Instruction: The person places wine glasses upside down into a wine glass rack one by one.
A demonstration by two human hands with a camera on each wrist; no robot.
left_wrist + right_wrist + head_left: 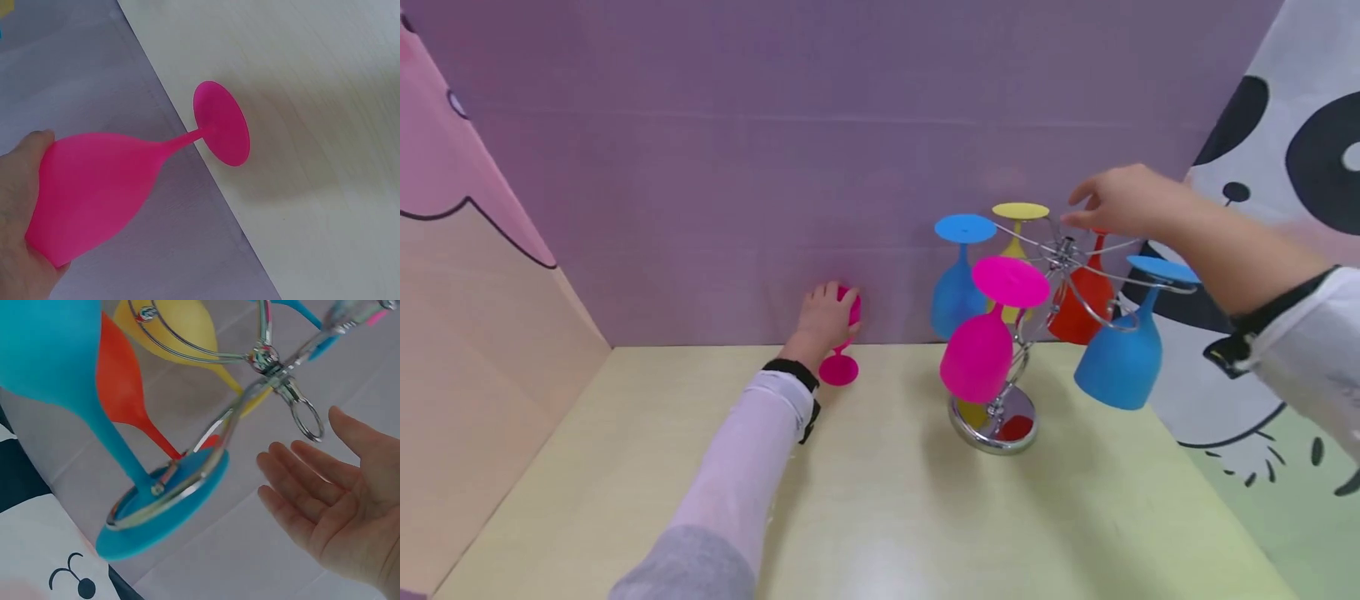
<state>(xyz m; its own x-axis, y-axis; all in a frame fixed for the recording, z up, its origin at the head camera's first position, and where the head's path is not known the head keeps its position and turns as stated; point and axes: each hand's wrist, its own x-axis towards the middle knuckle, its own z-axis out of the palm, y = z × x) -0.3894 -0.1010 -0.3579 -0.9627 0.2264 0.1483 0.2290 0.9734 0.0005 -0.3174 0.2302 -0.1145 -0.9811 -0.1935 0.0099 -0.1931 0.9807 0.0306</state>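
My left hand (pixel 823 319) grips a pink wine glass (pixel 100 187) around the rim end of its bowl, foot downward, near the back wall. Whether its foot (pixel 838 370) touches the table I cannot tell. Over to the right, a chrome glass rack (pixel 1064 250) carries stemmed glasses hanging upside down: a blue one (pixel 958 292), a yellow one (pixel 1019 212), another pink one (pixel 979 358), a red one (pixel 1084 304) and a second blue one (pixel 1122 362). Just above and behind the rack's hub, my right hand (pixel 1131 200) holds nothing; the right wrist view shows its fingers (pixel 300 494) loosely extended beside the top ring (pixel 307 420).
The rack's round chrome base (pixel 996 446) stands on the pale wooden table (pixel 880 517). A purple backdrop (pixel 737 167) rises along the back edge. Printed panels flank the table, a pink and peach one (pixel 475 333) left and a black-and-white one (pixel 1210 392) right.
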